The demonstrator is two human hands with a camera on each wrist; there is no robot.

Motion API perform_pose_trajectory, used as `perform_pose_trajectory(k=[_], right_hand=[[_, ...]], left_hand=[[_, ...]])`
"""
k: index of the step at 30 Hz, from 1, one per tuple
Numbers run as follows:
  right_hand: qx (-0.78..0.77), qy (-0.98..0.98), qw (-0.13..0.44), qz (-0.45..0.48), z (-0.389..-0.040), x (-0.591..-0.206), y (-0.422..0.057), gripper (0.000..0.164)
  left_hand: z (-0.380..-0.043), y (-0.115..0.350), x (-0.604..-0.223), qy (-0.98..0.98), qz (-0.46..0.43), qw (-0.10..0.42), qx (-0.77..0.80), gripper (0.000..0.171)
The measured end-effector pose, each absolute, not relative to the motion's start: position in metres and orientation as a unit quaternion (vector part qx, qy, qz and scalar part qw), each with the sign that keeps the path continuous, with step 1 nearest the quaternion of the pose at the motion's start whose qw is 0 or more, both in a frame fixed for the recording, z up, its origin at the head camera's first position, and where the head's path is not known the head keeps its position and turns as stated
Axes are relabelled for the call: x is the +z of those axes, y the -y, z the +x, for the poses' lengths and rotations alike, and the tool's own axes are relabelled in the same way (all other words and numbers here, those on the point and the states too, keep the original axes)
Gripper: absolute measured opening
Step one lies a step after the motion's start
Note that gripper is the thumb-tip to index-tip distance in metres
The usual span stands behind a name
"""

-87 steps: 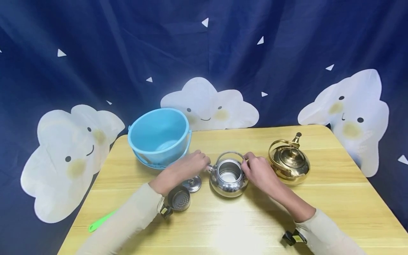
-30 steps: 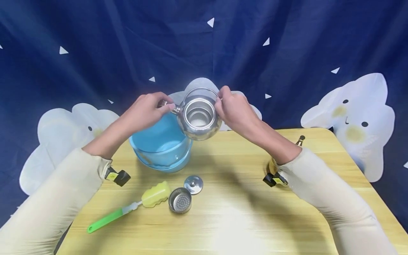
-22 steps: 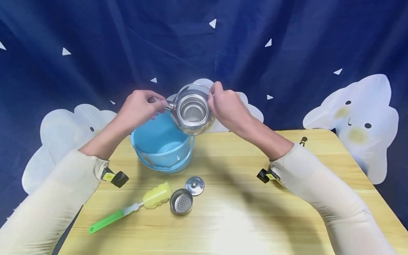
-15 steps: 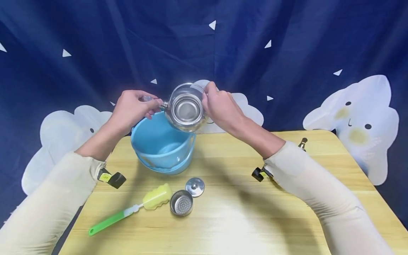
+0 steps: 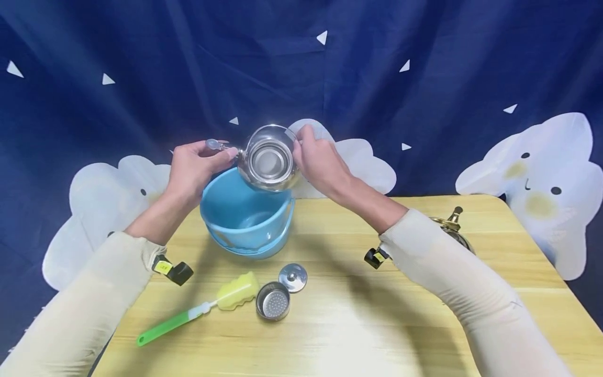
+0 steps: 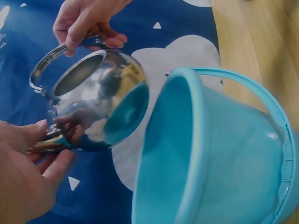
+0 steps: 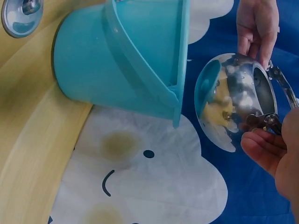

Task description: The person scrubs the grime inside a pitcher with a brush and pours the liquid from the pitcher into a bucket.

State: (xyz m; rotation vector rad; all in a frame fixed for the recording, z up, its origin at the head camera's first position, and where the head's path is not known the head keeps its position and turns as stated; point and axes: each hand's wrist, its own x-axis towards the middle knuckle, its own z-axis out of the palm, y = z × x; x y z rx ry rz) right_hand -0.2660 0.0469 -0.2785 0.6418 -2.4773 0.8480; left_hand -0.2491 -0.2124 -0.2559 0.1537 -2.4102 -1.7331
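A shiny steel teapot (image 5: 270, 183) with its lid off hangs over the right side of a light blue bucket (image 5: 249, 233), tipped toward the left. My left hand (image 5: 190, 170) pinches its spout between thumb and fingers. At the opposite side, my right hand (image 5: 320, 159) grips the base of the hooped handle. In the left wrist view the polished body (image 6: 107, 88) mirrors the bucket, and the left fingers curl round the spout. The right wrist view has the right hand (image 7: 275, 156) at the handle joint. The bucket stands upright below.
On the wooden table (image 5: 325, 335) lie a steel lid (image 5: 293, 277), a perforated strainer cup (image 5: 274, 302) and a yellow sponge brush (image 5: 237, 290) with a green handle. A gold teapot (image 5: 454, 225) sits at the right, partly behind the right sleeve. A blue cloud-print curtain hangs behind.
Both hands have lifted the steel teapot off the table and carried it up and left over the bucket. It has since drifted further left and tipped more toward its spout.
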Motion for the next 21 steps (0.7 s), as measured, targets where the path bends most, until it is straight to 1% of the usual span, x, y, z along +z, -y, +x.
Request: perform_pose_trajectory(k=[5,7,11,14,17,21], right_hand=[[0.293,0.902,0.205,0.242,-0.265,-0.282,-0.041,0.02],[0.292,0.902,0.199,0.249,-0.265,-0.282,-0.039,0.02],[0.289,0.905,0.187,0.251,-0.265,-0.281,-0.035,0.019],[0.281,0.913,0.172,0.242,-0.265,-0.28,-0.031,0.02],[0.265,0.92,0.165,0.238,-0.264,-0.28,-0.029,0.02],[0.238,0.928,0.155,0.24,-0.265,-0.278,-0.028,0.021]], left_hand=[[-0.248,0.21,-0.267,0.754,0.065,0.103,-0.645,0.056],[-0.249,0.209,-0.27,0.738,0.069,0.115,-0.662,0.054],[-0.252,0.207,-0.274,0.692,0.064,0.142,-0.705,0.041],[-0.252,0.206,-0.277,0.673,0.064,0.161,-0.719,0.04],[-0.251,0.206,-0.279,0.689,0.065,0.19,-0.696,0.042],[-0.251,0.206,-0.282,0.74,0.059,0.247,-0.622,0.036]])
